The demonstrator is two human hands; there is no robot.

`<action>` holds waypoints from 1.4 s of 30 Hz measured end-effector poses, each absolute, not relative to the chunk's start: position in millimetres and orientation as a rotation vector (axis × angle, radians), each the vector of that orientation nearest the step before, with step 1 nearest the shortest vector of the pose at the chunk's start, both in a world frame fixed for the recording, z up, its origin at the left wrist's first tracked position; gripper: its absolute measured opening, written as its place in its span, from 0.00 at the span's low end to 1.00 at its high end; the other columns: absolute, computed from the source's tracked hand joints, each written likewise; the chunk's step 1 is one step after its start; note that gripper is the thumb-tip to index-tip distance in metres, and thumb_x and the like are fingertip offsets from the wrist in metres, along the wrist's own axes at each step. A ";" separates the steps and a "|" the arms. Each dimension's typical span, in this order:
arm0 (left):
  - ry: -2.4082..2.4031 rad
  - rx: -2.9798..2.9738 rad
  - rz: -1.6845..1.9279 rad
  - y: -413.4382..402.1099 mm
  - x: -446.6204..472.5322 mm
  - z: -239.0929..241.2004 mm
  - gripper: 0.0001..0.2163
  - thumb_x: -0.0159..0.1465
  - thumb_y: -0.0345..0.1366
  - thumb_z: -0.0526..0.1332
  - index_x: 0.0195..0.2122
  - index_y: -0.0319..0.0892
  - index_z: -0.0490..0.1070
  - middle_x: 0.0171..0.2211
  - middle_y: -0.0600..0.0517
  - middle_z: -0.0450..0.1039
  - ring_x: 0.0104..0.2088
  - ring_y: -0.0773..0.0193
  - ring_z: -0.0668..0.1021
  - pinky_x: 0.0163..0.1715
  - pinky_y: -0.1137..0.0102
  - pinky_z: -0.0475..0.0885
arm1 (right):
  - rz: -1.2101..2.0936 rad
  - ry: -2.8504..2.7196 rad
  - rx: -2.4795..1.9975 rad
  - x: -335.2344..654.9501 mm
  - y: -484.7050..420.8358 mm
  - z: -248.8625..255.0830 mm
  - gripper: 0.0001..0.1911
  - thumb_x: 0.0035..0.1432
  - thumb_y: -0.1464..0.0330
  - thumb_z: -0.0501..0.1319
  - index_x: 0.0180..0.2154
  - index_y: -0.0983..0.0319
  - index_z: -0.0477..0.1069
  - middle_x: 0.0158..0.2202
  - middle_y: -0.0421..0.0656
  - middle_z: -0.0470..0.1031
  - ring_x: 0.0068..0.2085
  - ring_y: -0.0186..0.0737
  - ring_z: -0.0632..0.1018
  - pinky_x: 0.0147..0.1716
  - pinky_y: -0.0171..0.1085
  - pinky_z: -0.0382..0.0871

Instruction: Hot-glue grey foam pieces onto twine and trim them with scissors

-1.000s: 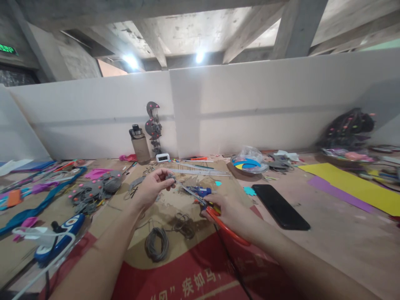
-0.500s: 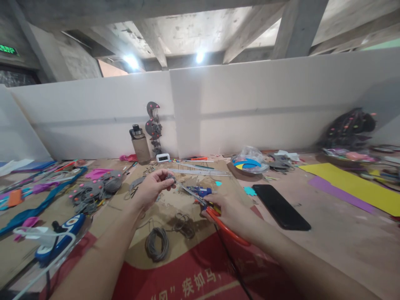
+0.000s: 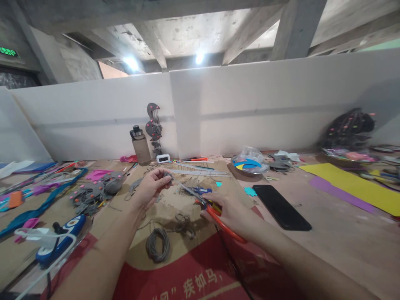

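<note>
My left hand (image 3: pixel 153 186) pinches a small grey piece (image 3: pixel 168 177) between thumb and fingers; its exact shape is too small to make out. In my right hand (image 3: pixel 223 212) are scissors (image 3: pixel 225 226) with orange-red handles, their slim blades pointing up and left toward that grey piece. Whether the tips touch it, I cannot tell. Behind the blades lies a blue tool (image 3: pixel 204 191), partly covered. Below both hands, a coil of grey cord (image 3: pixel 150 246) rests on the cardboard (image 3: pixel 133 250), with a looser tangle of cord (image 3: pixel 184 225) beside it.
A black phone (image 3: pixel 281 207) lies to the right, near yellow sheets (image 3: pixel 350 185). Behind stand a bottle (image 3: pixel 142 150), a small white clock (image 3: pixel 163 158) and a bowl (image 3: pixel 262 170). On the left are grey pieces with pink dots (image 3: pixel 93 192) and a blue power strip (image 3: pixel 73 227).
My left hand has shifted slightly left with the grey piece. My right hand and the scissors have moved a little left too; the hold on each thing is unchanged.
</note>
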State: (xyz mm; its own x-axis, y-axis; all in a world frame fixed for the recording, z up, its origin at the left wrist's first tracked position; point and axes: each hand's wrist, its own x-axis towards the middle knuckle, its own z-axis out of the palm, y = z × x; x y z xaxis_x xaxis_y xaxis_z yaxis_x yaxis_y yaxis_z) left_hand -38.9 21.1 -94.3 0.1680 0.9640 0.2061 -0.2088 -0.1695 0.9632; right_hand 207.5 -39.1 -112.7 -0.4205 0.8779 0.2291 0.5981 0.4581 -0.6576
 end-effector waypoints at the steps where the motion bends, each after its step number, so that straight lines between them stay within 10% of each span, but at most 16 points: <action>1: 0.826 1.258 1.312 22.6 -40.6 -94.0 0.11 0.48 0.34 0.69 0.30 0.38 0.71 0.24 0.53 0.72 0.23 0.72 0.72 0.23 0.77 0.64 | 0.652 -2.159 -1.236 207.8 -39.4 -112.7 0.23 0.55 0.57 0.57 0.49 0.60 0.70 0.45 0.47 0.76 0.42 0.44 0.77 0.40 0.37 0.68; 13: 0.884 0.944 1.515 38.2 -56.1 -98.6 0.13 0.45 0.30 0.70 0.31 0.37 0.70 0.24 0.54 0.70 0.24 0.71 0.74 0.18 0.80 0.63 | 0.702 -2.234 -1.267 194.1 -51.1 -108.7 0.14 0.55 0.58 0.56 0.32 0.61 0.73 0.31 0.44 0.76 0.32 0.39 0.75 0.30 0.34 0.63; 20: 0.840 0.934 1.495 38.5 -52.4 -103.2 0.11 0.46 0.28 0.68 0.30 0.37 0.70 0.23 0.53 0.71 0.24 0.71 0.74 0.17 0.80 0.62 | 1.379 -1.773 -1.269 170.5 -62.1 -110.4 0.17 0.54 0.52 0.54 0.31 0.60 0.61 0.17 0.32 0.61 0.13 0.29 0.63 0.14 0.30 0.56; 42: 0.940 0.944 1.548 51.2 -55.3 -126.4 0.12 0.45 0.28 0.68 0.31 0.36 0.70 0.24 0.53 0.71 0.23 0.71 0.75 0.17 0.81 0.61 | 1.141 -1.742 -1.198 137.9 -41.8 -143.8 0.18 0.52 0.53 0.57 0.34 0.62 0.68 0.20 0.36 0.66 0.17 0.30 0.66 0.17 0.30 0.60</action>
State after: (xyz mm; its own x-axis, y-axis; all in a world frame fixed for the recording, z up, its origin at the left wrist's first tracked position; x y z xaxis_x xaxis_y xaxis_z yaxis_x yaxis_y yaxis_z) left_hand -55.3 51.2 -126.4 -0.1435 0.9847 0.0989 -0.3660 -0.1457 0.9191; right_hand 137.9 -41.8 -143.8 -0.3065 0.9488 0.0767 0.3083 0.1752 -0.9350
